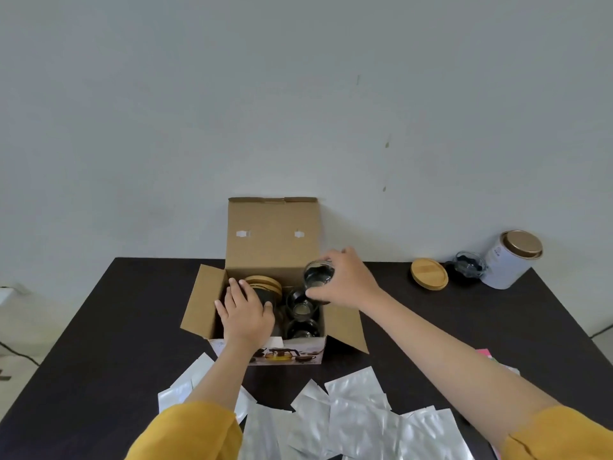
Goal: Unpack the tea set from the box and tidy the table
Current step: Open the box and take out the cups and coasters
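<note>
Over open box (270,234) on dark table (431,327): my right hand (345,280) grips 1 glass cup (317,275); my left hand (247,313) clasps wooden-lidded teapot (265,284) inside box.

Left hand (246,313) reaching forward, palm down, fingers (239,290) spread and curled. Right hand (345,280) extended farther out, raised a little, fingers and thumb closed in a pinch, wrist bent left. Both forearms bare, mustard sleeves (185,433) bunched at elbows.
</note>
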The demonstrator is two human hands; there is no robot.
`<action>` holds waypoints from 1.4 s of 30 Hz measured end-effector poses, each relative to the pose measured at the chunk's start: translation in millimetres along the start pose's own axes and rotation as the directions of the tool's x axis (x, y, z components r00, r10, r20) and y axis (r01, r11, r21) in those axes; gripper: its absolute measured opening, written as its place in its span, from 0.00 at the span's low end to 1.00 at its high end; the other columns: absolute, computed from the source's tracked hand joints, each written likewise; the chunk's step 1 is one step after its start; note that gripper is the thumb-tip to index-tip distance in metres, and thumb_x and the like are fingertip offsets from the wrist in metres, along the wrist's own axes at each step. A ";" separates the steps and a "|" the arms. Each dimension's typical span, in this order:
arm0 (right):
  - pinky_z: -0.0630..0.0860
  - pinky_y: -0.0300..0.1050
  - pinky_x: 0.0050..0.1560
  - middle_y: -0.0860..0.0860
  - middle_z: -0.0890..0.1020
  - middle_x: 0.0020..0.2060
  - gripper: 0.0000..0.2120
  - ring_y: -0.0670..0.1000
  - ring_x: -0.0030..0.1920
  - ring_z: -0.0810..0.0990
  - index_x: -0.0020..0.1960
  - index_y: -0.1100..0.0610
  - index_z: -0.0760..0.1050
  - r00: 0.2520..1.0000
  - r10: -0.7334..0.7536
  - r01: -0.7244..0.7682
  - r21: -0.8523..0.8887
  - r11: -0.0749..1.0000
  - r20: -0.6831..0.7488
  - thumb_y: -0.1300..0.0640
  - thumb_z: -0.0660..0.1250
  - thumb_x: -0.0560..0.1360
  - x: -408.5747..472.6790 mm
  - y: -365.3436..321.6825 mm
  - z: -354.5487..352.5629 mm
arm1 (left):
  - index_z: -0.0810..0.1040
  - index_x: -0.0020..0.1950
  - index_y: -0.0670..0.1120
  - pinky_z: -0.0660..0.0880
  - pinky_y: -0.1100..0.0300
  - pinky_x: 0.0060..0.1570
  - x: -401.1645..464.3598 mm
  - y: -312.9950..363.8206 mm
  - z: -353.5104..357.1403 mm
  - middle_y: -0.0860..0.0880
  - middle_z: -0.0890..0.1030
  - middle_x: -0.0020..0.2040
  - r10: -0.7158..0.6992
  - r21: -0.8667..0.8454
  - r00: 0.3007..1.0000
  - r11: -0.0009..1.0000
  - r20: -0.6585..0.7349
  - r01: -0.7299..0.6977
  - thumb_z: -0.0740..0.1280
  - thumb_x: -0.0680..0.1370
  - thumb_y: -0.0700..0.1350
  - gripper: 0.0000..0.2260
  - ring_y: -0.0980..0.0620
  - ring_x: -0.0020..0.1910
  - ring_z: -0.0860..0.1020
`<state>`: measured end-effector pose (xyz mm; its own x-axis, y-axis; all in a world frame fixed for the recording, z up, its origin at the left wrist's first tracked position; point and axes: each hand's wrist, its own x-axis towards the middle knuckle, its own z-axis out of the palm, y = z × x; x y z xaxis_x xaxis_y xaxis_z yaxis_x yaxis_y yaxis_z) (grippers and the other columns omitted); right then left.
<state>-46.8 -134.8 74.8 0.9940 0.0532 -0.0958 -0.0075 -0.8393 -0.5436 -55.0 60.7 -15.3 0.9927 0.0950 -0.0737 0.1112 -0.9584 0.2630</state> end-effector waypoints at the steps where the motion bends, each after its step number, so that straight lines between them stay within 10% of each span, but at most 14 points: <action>1: 0.76 0.46 0.54 0.51 0.69 0.58 0.37 0.53 0.55 0.74 0.67 0.53 0.70 0.999 0.035 -0.035 0.038 0.999 -0.024 0.43 0.76 0.62 -1.6 10.3 -7.8 | 0.48 0.77 0.38 0.46 0.41 0.72 -0.3 0.4 0.5 0.38 0.49 0.77 -0.001 0.009 1.000 1.000 -0.007 0.001 0.53 0.80 0.54 0.31 0.40 0.76 0.51; 10: 0.72 0.43 0.32 0.59 0.79 0.44 0.22 0.57 0.43 0.78 0.37 0.60 0.75 0.850 0.509 -0.501 0.089 0.861 -0.138 0.46 0.71 0.50 -28.9 181.5 -47.5 | 0.51 0.76 0.38 0.50 0.41 0.72 0.0 1.8 6.8 0.38 0.53 0.77 -0.012 0.104 0.999 0.994 -0.050 0.017 0.52 0.80 0.55 0.30 0.39 0.75 0.55; 19: 0.74 0.56 0.55 0.62 0.66 0.63 0.35 0.65 0.61 0.70 0.63 0.64 0.70 0.616 0.758 -0.745 0.156 0.649 -0.214 0.50 0.79 0.63 -30.4 302.5 -71.7 | 0.55 0.75 0.37 0.52 0.39 0.71 -0.1 3.7 8.0 0.36 0.57 0.75 -0.038 0.134 0.996 0.990 -0.083 0.049 0.55 0.81 0.52 0.28 0.35 0.73 0.59; 42: 0.76 0.54 0.51 0.65 0.69 0.63 0.32 0.65 0.62 0.71 0.60 0.65 0.70 0.630 0.745 -0.716 0.209 0.667 -0.221 0.47 0.78 0.66 18.7 350.1 -83.2 | 0.55 0.76 0.38 0.49 0.40 0.72 3.3 2.3 9.0 0.37 0.56 0.76 -0.070 0.110 0.993 0.991 -0.099 0.081 0.55 0.81 0.50 0.27 0.35 0.73 0.57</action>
<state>-21.7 -472.7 -48.0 0.6443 -0.7113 -0.2809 -0.7390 -0.4847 -0.4679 -51.9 56.4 -23.6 0.9822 0.1881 0.0040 0.1854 -0.9714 0.1485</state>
